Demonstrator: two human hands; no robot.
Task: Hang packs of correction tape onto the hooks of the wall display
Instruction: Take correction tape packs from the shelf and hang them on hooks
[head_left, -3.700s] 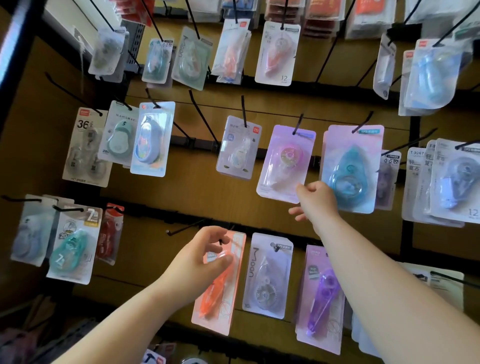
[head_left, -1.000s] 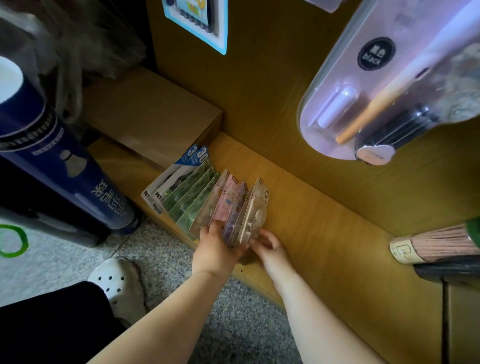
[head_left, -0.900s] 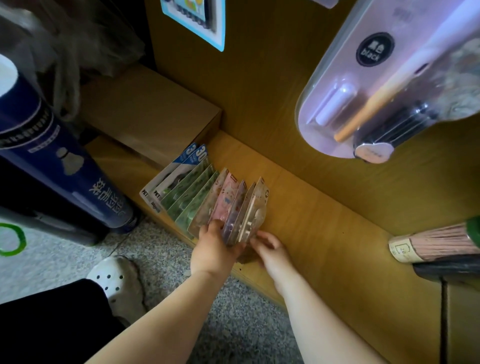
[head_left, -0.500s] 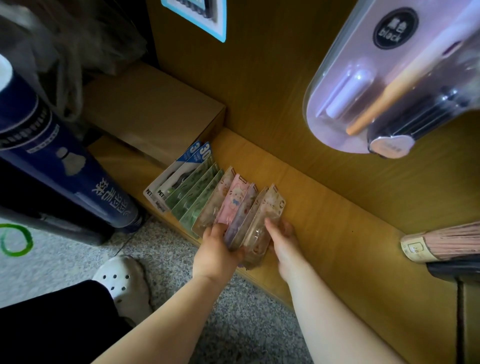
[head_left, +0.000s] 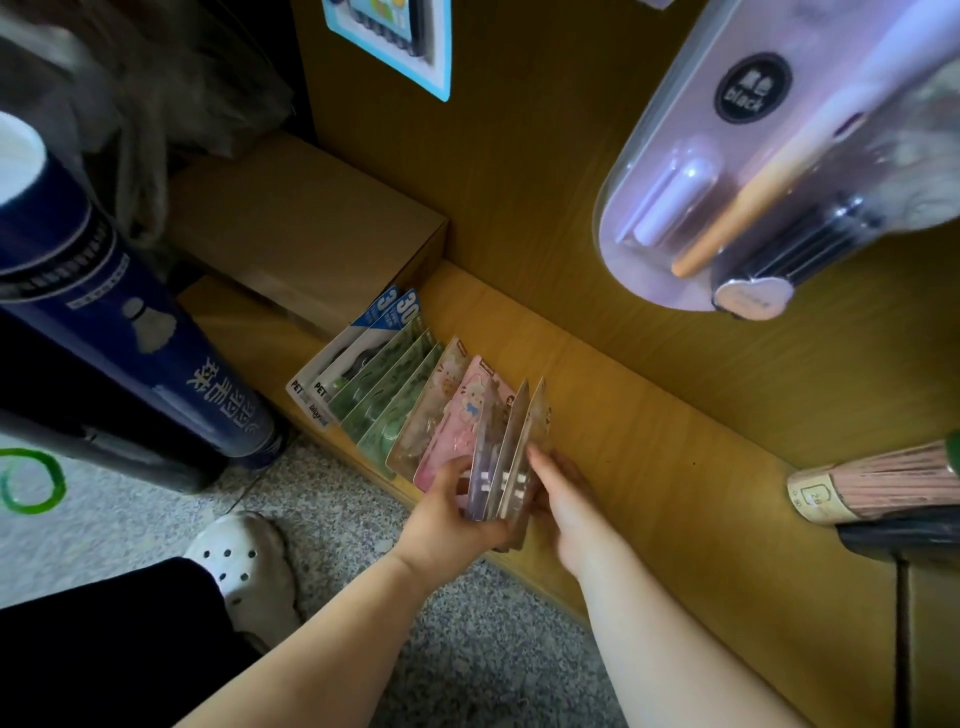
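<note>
Both hands at the row of packs on the low shelf.

I see my left hand (head_left: 447, 514) and right hand (head_left: 563, 493) closed around the last few correction tape packs (head_left: 506, 457), standing on edge on the wooden shelf (head_left: 649, 457) near a cardboard box (head_left: 311, 228).

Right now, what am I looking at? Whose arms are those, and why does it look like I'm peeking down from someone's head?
You are seeing through one camera worn on a person's head, pointing down at their own bare hands, so there is no machine here. The person is bent toward a low wooden shelf near the floor. A row of flat packs stands on it, leaning like books. The left hand and the right hand hold the few packs at the right end of the row between them. A cardboard box sits behind the row, and a tall blue tube stands to the left. The white shoe on the speckled floor is the person's own.
</note>
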